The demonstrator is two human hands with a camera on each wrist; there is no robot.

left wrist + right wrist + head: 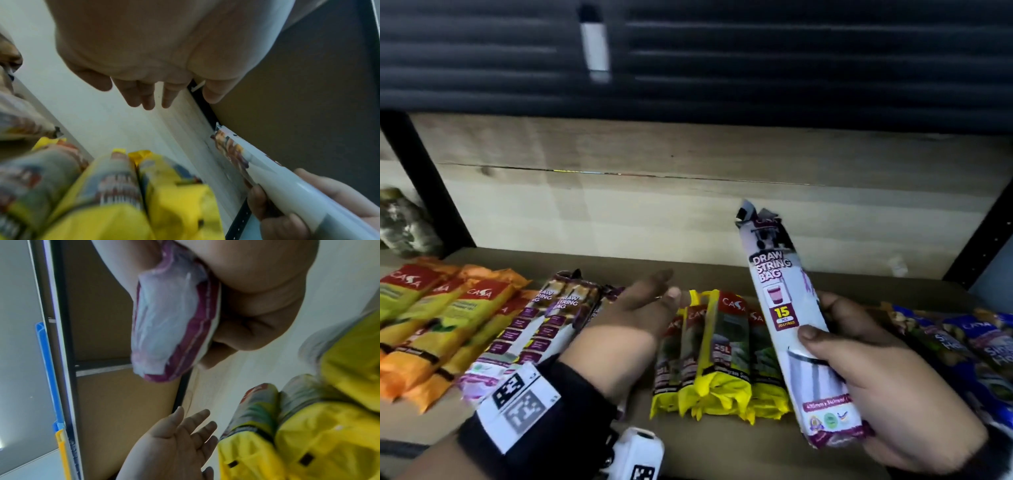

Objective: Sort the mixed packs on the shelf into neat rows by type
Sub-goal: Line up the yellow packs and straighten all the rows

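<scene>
right hand (887,373) has its fingers clamped on a white pack (794,329), long axis pointing away; matching packs (534,329) lie left, past the flat, empty left hand (633,308)

The left hand (643,308) is bare, with a thin ring on one finger. A broad black fabric wrist strap (541,411) wraps the left wrist at the lower left of the head view; it carries a white rectangular tag printed with two black square-pattern markers (518,401). Below it, a white box-shaped camera housing (637,452) bears another black marker. The right hand (887,377) is bare, with a dark cuff edge (993,455) at the lower right corner.
</scene>
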